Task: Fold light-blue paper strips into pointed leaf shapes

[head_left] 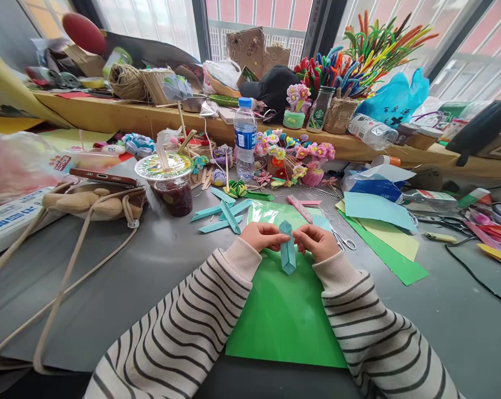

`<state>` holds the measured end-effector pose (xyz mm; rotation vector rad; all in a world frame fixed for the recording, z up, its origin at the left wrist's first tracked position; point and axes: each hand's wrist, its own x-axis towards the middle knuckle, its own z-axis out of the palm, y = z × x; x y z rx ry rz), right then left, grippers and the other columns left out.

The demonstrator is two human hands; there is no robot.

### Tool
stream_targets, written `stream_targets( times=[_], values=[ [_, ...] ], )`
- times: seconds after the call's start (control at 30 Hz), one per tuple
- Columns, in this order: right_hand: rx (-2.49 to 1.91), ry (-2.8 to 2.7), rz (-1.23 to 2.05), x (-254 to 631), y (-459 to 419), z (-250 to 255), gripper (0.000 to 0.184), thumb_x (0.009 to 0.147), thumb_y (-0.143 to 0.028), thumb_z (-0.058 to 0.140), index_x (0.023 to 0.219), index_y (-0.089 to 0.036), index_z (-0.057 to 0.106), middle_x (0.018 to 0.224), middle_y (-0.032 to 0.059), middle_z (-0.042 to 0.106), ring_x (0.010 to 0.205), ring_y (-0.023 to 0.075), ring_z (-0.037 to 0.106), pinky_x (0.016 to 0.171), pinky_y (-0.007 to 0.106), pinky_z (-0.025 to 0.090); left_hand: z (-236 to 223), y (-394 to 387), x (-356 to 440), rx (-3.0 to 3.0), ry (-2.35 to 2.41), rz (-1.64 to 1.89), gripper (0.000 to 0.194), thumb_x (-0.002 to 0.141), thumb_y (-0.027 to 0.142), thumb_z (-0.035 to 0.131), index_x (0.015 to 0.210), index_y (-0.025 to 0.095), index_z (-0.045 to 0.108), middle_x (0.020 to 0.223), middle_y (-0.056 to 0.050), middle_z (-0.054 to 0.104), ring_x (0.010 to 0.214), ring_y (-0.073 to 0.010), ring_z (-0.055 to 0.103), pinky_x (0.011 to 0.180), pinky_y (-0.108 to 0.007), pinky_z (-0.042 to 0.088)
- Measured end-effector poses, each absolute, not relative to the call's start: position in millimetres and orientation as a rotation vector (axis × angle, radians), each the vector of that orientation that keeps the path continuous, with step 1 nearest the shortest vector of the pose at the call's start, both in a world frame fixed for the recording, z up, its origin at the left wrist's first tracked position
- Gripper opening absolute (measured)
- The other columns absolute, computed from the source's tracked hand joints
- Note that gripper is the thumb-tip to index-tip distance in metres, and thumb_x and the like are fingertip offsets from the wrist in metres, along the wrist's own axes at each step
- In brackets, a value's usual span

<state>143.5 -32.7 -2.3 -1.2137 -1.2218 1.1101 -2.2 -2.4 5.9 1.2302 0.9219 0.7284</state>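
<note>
A narrow folded strip of light blue paper [288,252] with pointed ends is held up between my two hands, above a green sheet [290,332]. My left hand [264,237] pinches its left edge between thumb and fingers. On the opposite edge, my right hand [317,241] has its fingers closed on the same strip. Several similar folded blue strips [221,226] lie crossed over one another to the left, beyond my left hand. A pink patterned utility knife or similar slim tool [300,209] rests just past the hands, and scissors [347,240] lie right of my right hand.
A lidded cup of dark drink [173,191] and a water bottle [245,141] stand beyond the strips. At left sits a beige bag [88,205] with a phone [103,176] on it. Coloured paper sheets [383,235] and a black cable [479,277] lie at right. Craft flowers crowd the back.
</note>
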Motion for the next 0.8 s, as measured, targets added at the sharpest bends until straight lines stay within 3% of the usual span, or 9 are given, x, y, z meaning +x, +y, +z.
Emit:
stream_targets(
  times=[0.23, 0.8],
  values=[
    [-1.216, -1.177, 1.162, 140.6, -31.6, -4.0, 0.025, 0.056, -0.04, 0.06, 0.059, -0.015, 0.057, 0.036, -0.0061, 0.043, 0.035, 0.0058, 0.037, 0.036, 0.02, 0.03, 7.5, -1.3, -3.2, 1.281, 0.911, 0.626, 0.023, 0.049, 0.033, 0.066, 0.052, 0.011, 0.059, 0.044, 0.0, 0.053, 0.045, -0.0078, 0.05, 0.05, -0.02, 0.043],
    [-1.25, -1.215, 1.018, 134.4, -31.8, -5.9, 0.029, 0.056, -0.043, 0.059, 0.057, -0.015, 0.053, 0.041, -0.006, 0.039, 0.037, 0.0055, 0.033, 0.036, 0.02, 0.026, 7.7, -2.1, -2.1, 1.264, 0.929, 0.665, 0.023, 0.051, 0.032, 0.065, 0.053, 0.01, 0.06, 0.044, -0.001, 0.054, 0.045, -0.0085, 0.05, 0.049, -0.02, 0.043]
  ],
)
